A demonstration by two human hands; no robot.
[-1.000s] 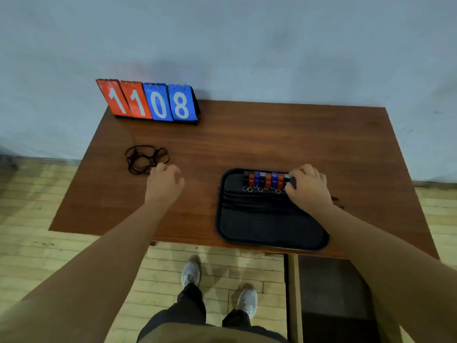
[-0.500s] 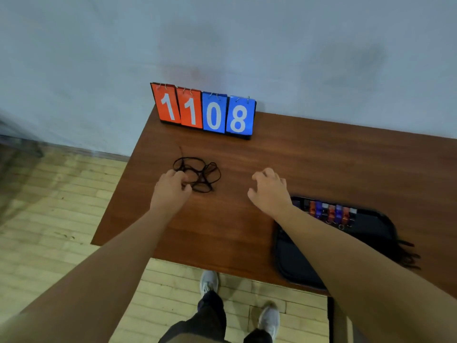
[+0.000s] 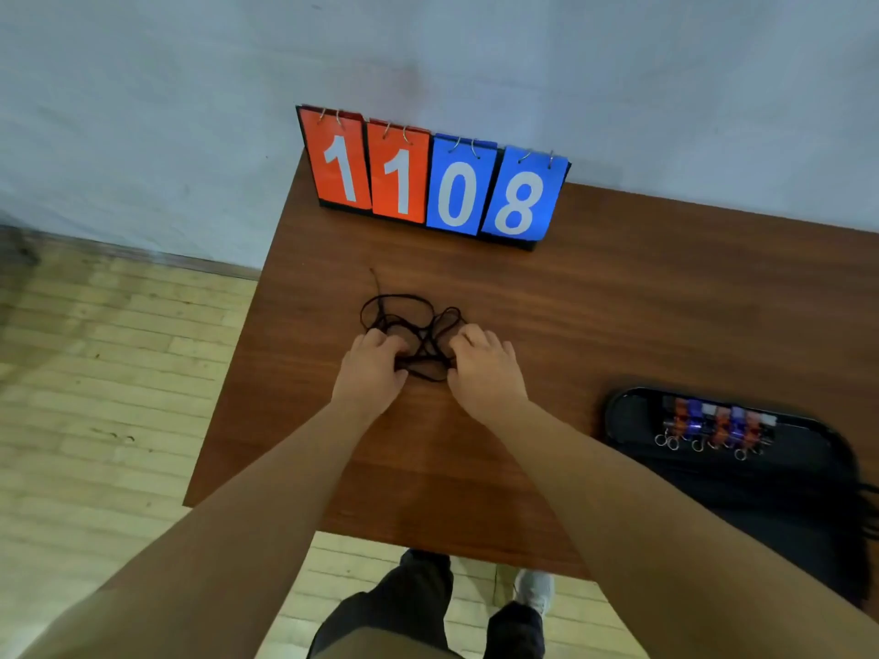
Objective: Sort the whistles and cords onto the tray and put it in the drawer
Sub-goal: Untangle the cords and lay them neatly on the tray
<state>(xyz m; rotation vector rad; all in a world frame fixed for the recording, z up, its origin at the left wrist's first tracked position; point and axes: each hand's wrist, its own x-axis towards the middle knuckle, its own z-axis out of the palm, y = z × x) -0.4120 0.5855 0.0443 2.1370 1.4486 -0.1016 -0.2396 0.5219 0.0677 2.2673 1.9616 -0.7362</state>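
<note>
A tangle of black cord (image 3: 413, 321) lies on the brown table (image 3: 618, 302) in front of the scoreboard. My left hand (image 3: 373, 371) pinches the cord's near left side and my right hand (image 3: 483, 373) pinches its near right side. At the right stands a black tray (image 3: 632, 411) holding a row of several red, blue and white whistles (image 3: 713, 423) with metal rings. Dark cords lie across the tray below the whistles, and some strands hang over its right edge (image 3: 868, 516).
A flip scoreboard (image 3: 433, 183) reading 1108 stands at the table's back edge against the pale wall. The table's left edge (image 3: 233, 373) drops to a wooden floor. My legs and shoes show below the front edge.
My right hand left the tray and crossed left to the loose cord. My left hand closed on the cord too. The view swung left, pushing the tray to the right.
</note>
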